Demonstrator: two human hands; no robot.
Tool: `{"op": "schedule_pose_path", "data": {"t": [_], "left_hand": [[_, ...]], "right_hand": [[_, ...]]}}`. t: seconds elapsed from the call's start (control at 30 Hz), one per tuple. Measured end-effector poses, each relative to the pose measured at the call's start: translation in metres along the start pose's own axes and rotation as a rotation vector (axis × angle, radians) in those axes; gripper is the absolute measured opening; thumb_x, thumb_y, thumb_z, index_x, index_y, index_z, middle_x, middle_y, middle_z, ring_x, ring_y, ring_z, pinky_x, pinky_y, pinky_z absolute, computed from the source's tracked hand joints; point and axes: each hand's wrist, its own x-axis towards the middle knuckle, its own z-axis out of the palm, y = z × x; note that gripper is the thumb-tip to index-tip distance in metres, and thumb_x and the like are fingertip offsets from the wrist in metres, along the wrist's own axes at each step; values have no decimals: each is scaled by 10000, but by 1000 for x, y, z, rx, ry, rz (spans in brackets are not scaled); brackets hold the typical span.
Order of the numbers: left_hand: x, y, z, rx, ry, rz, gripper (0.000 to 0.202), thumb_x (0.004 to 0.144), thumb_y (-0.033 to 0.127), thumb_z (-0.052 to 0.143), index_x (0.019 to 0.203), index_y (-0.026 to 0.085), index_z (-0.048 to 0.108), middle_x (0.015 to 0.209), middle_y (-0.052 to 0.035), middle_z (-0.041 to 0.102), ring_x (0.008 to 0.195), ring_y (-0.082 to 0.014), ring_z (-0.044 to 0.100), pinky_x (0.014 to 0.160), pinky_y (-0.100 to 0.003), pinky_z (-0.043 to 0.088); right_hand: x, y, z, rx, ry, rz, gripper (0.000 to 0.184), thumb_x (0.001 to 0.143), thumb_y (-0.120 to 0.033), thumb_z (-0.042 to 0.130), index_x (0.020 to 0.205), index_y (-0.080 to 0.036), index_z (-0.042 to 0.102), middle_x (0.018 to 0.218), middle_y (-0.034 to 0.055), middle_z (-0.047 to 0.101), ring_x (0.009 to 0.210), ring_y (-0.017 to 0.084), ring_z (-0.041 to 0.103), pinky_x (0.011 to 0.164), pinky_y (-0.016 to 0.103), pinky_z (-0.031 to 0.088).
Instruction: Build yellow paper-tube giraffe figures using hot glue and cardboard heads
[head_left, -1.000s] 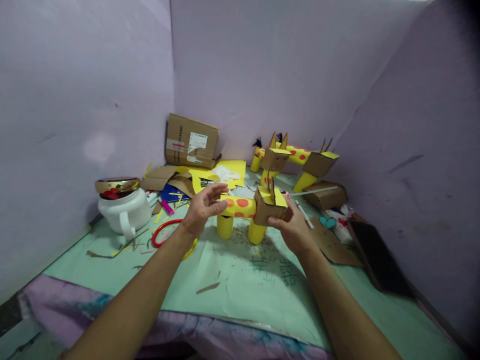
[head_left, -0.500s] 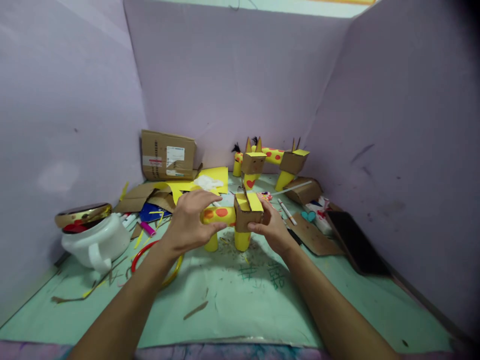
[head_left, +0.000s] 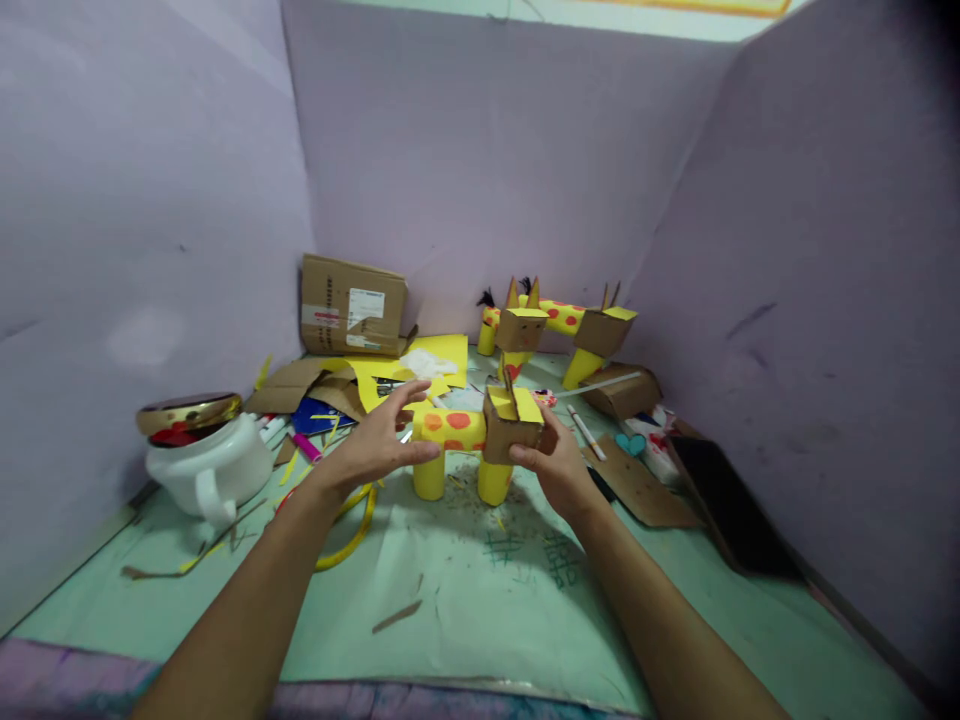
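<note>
A paper-and-cardboard giraffe stands upright on the green sheet, with yellow tube legs, an orange-spotted yellow body and a brown box head. My right hand grips the box head from its right side, thumb on the near face and the other fingers largely hidden behind it. Around the rear end of the body, my left hand is open, thumb and fingers spread apart. Its thumb tip is close to the rear leg; I cannot tell whether it touches.
Two similar giraffes stand at the back. On the left are a white pot, yellow ring and cardboard box. A phone, marker and cardboard piece lie right. Scraps litter the sheet.
My left hand has loosened and drawn back left from the giraffe's body, uncovering its rear end and leg. The right hand stays on the head. The whole view has shifted slightly.
</note>
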Motion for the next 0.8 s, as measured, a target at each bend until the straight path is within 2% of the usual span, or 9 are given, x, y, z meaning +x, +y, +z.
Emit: {"op": "schedule_pose_path", "data": {"t": [0.13, 0.2, 0.33, 0.5, 0.63, 0.8], "left_hand": [[4, -6, 12, -256, 9, 29, 873, 584, 365, 753, 1327, 192, 329, 1361, -171, 397, 1169, -291, 492, 965, -417, 399], [5, -7, 18, -346, 54, 68, 826, 574, 340, 756, 1283, 172, 367, 1290, -161, 459, 1095, -268, 542, 925, -386, 428], [4, -3, 27, -342, 128, 95, 640, 559, 326, 763, 1115, 150, 500, 1017, -87, 594, 904, -216, 590, 790, -327, 470], [1, 4, 33, -351, 190, 72, 491, 554, 300, 752, 977, 158, 548, 804, -5, 588, 666, -131, 554, 606, -247, 451], [1, 6, 37, -317, 244, 64, 425, 567, 291, 730, 935, 170, 557, 773, 8, 584, 636, -129, 545, 578, -243, 439], [0, 3, 41, -252, 280, 78, 396, 583, 284, 714, 929, 165, 563, 880, -30, 609, 739, -159, 571, 655, -266, 461]], "right_hand": [[-1, 5, -1, 33, 12, -12, 560, 585, -293, 787, 1105, -226, 590, 1117, 53, 646, 1030, 254, 577, 863, 353, 475], [-1, 6, 0, 41, 33, -11, 527, 586, -324, 784, 1073, -219, 612, 1078, 60, 665, 1007, 262, 589, 865, 369, 473], [-2, 5, 2, 10, 53, -7, 540, 569, -356, 787, 1063, -219, 615, 1068, 71, 674, 985, 273, 599, 845, 387, 479], [-3, 4, 2, -41, 1, -57, 542, 579, -346, 783, 1077, -221, 609, 1126, 74, 649, 1002, 279, 593, 829, 383, 483], [-4, 4, 2, -64, -14, -68, 510, 594, -318, 774, 1071, -229, 617, 1121, 65, 651, 1001, 278, 592, 827, 374, 482], [-5, 3, 2, -148, -2, -46, 522, 599, -342, 755, 1086, -234, 603, 1070, 51, 665, 986, 288, 593, 812, 382, 481]]}}
